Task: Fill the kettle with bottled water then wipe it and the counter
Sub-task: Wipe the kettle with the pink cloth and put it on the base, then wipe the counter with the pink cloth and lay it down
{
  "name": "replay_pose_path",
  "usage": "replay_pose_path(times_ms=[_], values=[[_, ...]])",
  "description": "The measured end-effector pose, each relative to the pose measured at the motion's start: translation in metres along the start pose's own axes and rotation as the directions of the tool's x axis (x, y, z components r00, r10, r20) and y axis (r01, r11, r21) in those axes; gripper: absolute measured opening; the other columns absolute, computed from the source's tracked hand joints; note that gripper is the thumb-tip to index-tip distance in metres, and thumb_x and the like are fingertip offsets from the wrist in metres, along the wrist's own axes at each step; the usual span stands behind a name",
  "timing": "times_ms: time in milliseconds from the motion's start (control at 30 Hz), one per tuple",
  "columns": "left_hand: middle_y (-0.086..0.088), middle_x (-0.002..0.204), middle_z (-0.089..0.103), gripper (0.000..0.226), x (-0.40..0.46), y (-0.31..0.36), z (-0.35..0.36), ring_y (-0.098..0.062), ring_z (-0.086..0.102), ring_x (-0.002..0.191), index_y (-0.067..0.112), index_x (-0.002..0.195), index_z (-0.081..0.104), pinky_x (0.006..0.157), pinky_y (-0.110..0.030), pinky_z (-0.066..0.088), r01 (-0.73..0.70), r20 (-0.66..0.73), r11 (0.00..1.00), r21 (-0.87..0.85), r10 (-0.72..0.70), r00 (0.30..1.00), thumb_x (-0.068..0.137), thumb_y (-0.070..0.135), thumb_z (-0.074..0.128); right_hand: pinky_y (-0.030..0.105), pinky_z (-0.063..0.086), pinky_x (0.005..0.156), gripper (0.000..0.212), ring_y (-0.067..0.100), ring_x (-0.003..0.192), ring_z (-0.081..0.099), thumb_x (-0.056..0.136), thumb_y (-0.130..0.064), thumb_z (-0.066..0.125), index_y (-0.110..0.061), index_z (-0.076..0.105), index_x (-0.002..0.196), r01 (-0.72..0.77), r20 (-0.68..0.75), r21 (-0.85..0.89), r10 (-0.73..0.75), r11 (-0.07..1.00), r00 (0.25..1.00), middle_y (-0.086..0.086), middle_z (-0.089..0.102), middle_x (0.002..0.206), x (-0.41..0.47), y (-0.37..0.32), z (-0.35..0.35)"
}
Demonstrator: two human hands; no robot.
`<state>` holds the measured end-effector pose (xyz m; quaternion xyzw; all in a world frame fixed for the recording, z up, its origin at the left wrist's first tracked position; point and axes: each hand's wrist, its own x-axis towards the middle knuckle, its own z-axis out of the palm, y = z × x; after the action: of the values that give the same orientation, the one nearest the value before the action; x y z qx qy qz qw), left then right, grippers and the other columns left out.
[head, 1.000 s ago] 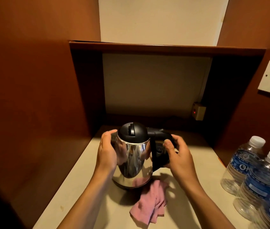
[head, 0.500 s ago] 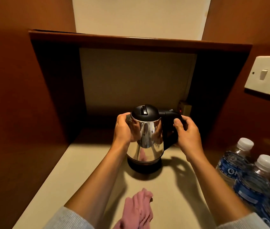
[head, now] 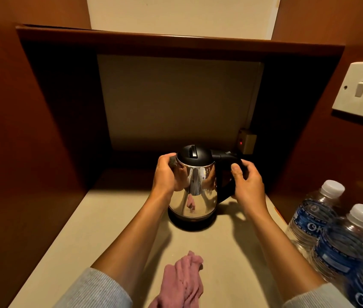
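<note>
Head view, down onto counter (head: 114, 218)

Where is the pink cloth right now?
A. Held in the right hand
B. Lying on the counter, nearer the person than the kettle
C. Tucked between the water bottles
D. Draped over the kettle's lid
B: the pink cloth lies loose on the counter, in front of the kettle, untouched by either hand.

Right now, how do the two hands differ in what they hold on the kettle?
The left hand cups the kettle on its shiny steel side near the spout; the right hand is at the black handle. The left hand's palm lies flat on the metal; the right hand's fingers curl around the handle. Both sit at about the same height, steadying the closed, upright kettle on its base on the counter.
</note>
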<state>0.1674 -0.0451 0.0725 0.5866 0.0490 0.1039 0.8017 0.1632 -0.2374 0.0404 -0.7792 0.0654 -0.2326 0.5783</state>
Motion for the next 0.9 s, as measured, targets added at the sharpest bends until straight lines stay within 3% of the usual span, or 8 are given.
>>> replay_pose_path(times_ms=[233, 333, 467, 667, 733, 800, 867, 900], values=[[-0.015, 0.12, 0.065, 0.044, 0.001, 0.004, 0.0, -0.025, 0.057, 0.114, 0.013, 0.11, 0.063, 0.087, -0.036, 0.045, 0.07, -0.027, 0.997, 0.037, -0.069, 0.997, 0.09, 0.045, 0.039, 0.054, 0.057, 0.086, 0.043, 0.024, 0.112, 0.064, 0.093, -0.058, 0.053, -0.036, 0.051, 0.131, -0.009, 0.01, -0.001, 0.009, 1.0, 1.0, -0.001, 0.063, 0.127, 0.003, -0.001, -0.001], [-0.016, 0.121, 0.066, 0.054, -0.005, 0.004, -0.001, -0.027, 0.058, 0.117, 0.015, 0.106, 0.065, 0.101, -0.044, 0.045, 0.08, -0.027, 0.996, 0.048, -0.078, 0.997, 0.073, 0.05, 0.04, 0.054, 0.057, 0.086, 0.043, 0.025, 0.112, 0.064, 0.093, -0.058, 0.053, -0.037, 0.05, 0.131, 0.0, 0.02, -0.004, 0.0, 1.0, 1.0, -0.001, 0.064, 0.127, 0.0, 0.003, -0.003], [-0.015, 0.12, 0.066, 0.06, -0.014, 0.001, -0.004, -0.025, 0.059, 0.115, 0.011, 0.111, 0.066, 0.103, -0.044, 0.044, 0.039, -0.013, 0.995, 0.093, -0.038, 0.999, 0.074, 0.051, 0.039, 0.055, 0.056, 0.088, 0.045, 0.026, 0.115, 0.062, 0.096, -0.054, 0.052, -0.031, 0.05, 0.135, 0.002, 0.022, -0.001, -0.002, 1.0, 1.0, 0.001, 0.061, 0.13, -0.004, 0.008, -0.004], [-0.007, 0.123, 0.064, 0.058, -0.019, -0.002, -0.016, -0.024, 0.058, 0.116, 0.022, 0.125, 0.057, 0.105, -0.046, 0.045, -0.003, 0.041, 0.947, 0.321, -0.01, 0.999, 0.087, 0.059, 0.034, 0.042, 0.038, 0.111, 0.054, 0.024, 0.14, 0.04, 0.103, -0.04, 0.046, -0.023, 0.034, 0.153, -0.037, 0.087, -0.021, 0.039, 0.999, 0.995, 0.004, 0.039, 0.155, -0.024, -0.004, -0.012], [0.0, 0.129, 0.059, 0.054, -0.03, -0.007, -0.024, -0.026, 0.057, 0.117, 0.021, 0.14, 0.044, 0.105, -0.048, 0.046, -0.009, 0.006, 0.895, 0.447, 0.007, 1.0, 0.096, 0.051, 0.036, 0.038, 0.035, 0.108, 0.061, 0.027, 0.142, 0.038, 0.102, -0.041, 0.05, -0.017, 0.03, 0.155, -0.079, 0.093, -0.107, 0.089, 0.991, 0.992, 0.008, 0.033, 0.158, -0.043, -0.007, -0.016], [0.001, 0.126, 0.054, 0.052, -0.053, -0.013, -0.042, -0.029, 0.06, 0.114, 0.018, 0.144, 0.036, 0.101, -0.049, 0.049, 0.038, -0.021, 0.794, 0.607, -0.032, 0.999, 0.1, 0.043, 0.043, 0.035, 0.039, 0.101, 0.052, 0.027, 0.131, 0.048, 0.099, -0.037, 0.056, -0.012, 0.043, 0.143, -0.084, 0.084, -0.21, 0.104, 0.974, 0.991, 0.011, 0.042, 0.148, -0.068, -0.01, -0.018], [-0.003, 0.12, 0.061, 0.039, -0.078, -0.026, -0.065, -0.026, 0.064, 0.105, 0.016, 0.129, 0.048, 0.095, -0.047, 0.053, 0.051, 0.063, 0.647, 0.761, -0.151, 0.987, 0.1, 0.042, 0.05, 0.03, 0.049, 0.092, 0.027, 0.018, 0.11, 0.06, 0.096, -0.024, 0.061, -0.018, 0.056, 0.121, -0.007, 0.258, -0.255, 0.075, 0.967, 0.963, 0.007, 0.058, 0.13, -0.091, -0.008, -0.017], [-0.003, 0.115, 0.065, 0.032, -0.092, -0.03, -0.074, -0.022, 0.064, 0.1, 0.018, 0.119, 0.054, 0.093, -0.045, 0.054, 0.031, 0.129, 0.565, 0.825, -0.242, 0.962, 0.098, 0.043, 0.054, 0.026, 0.052, 0.088, 0.024, 0.012, 0.104, 0.062, 0.094, -0.016, 0.062, -0.02, 0.06, 0.117, 0.042, 0.419, -0.264, 0.075, 0.964, 0.905, 0.003, 0.062, 0.124, -0.101, -0.008, -0.016]])
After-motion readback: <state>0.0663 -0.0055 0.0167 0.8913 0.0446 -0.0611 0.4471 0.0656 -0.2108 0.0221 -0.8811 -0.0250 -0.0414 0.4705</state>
